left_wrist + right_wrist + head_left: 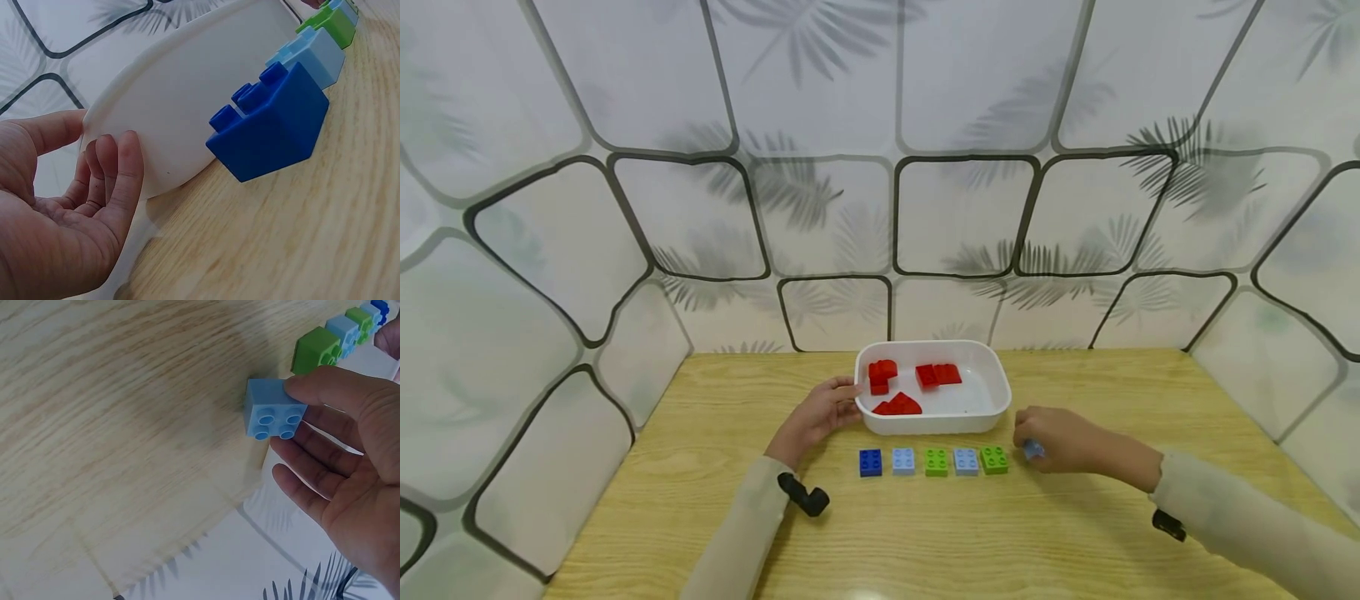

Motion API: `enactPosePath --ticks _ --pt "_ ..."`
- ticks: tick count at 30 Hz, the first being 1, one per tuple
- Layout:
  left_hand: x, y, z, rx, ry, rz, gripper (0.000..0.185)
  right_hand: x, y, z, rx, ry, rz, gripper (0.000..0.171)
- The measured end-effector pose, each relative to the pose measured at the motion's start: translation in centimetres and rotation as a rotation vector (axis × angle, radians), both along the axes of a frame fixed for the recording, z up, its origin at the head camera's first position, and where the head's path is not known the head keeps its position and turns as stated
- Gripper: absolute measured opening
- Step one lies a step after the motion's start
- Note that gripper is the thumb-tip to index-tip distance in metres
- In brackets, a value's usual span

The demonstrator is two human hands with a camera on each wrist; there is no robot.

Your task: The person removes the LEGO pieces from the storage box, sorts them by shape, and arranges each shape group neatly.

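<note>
My left hand [822, 417] grips the left end of a white plastic tub [932, 425], with the thumb at the rim and the fingers against the outer wall. Pinched between my right hand's [1060, 439] thumb and fingers is a light blue toy brick [275, 403], its studs showing in the right wrist view. This brick is at the right end of a row along the tub's front. From left, the row runs dark blue brick [870, 462], light blue brick [903, 462], green brick [936, 462], light blue brick [966, 462], green brick [994, 460].
Several red bricks [899, 405] lie inside the tub, at its left end and near its middle. Everything stands on a wood-grain table [925, 542]. A patterned cloth wall [967, 217] closes off the back and both sides.
</note>
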State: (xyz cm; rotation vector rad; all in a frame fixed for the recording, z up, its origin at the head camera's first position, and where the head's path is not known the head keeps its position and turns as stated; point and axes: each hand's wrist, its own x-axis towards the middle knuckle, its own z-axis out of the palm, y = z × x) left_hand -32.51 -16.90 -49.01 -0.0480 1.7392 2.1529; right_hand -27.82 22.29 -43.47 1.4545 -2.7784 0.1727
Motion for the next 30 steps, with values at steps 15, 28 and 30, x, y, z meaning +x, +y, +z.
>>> enactPosePath --ticks 15,28,30 --pt "-0.3 0.0 -0.2 -0.006 0.005 0.003 0.035 0.3 -0.1 -0.6 -0.042 0.027 0.051 0.02" --pt "-0.1 0.0 -0.2 -0.005 0.014 0.0 0.033 0.0 -0.5 -1.4 -0.055 -0.052 -0.002 0.021" --pt "0.0 0.0 -0.1 -0.007 0.014 -0.001 0.033 0.0 -0.5 -1.5 -0.048 -0.061 -0.012 0.021"
